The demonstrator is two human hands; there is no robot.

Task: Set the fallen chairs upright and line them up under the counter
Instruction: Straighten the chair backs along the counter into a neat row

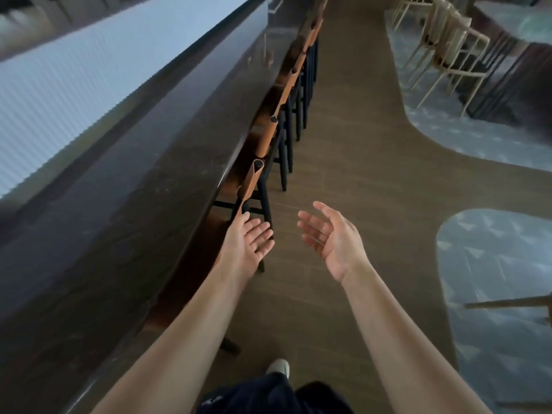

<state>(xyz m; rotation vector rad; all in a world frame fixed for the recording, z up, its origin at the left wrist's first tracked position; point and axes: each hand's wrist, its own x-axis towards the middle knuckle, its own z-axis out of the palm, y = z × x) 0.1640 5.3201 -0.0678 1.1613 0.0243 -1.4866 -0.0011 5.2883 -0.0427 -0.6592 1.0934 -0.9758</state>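
A long dark counter [155,180] runs away from me on the left. Several bar chairs with brown backrests and black legs stand upright in a row under its edge. The nearest chair [254,177] has its brown backrest just beyond my left hand [248,243], which is open with the palm up, its fingertips close to the backrest's lower end. Whether they touch it is unclear. My right hand [328,237] is open too, palm turned inward, held over the wooden floor to the right of that chair. Neither hand holds anything.
A wood-plank aisle [352,162] stretches ahead beside the chairs. Patterned grey carpet areas [490,264] lie to the right. Pale-framed chairs [454,52] stand around a dark table at the far right. A pale chair leg [507,303] juts in at the right edge.
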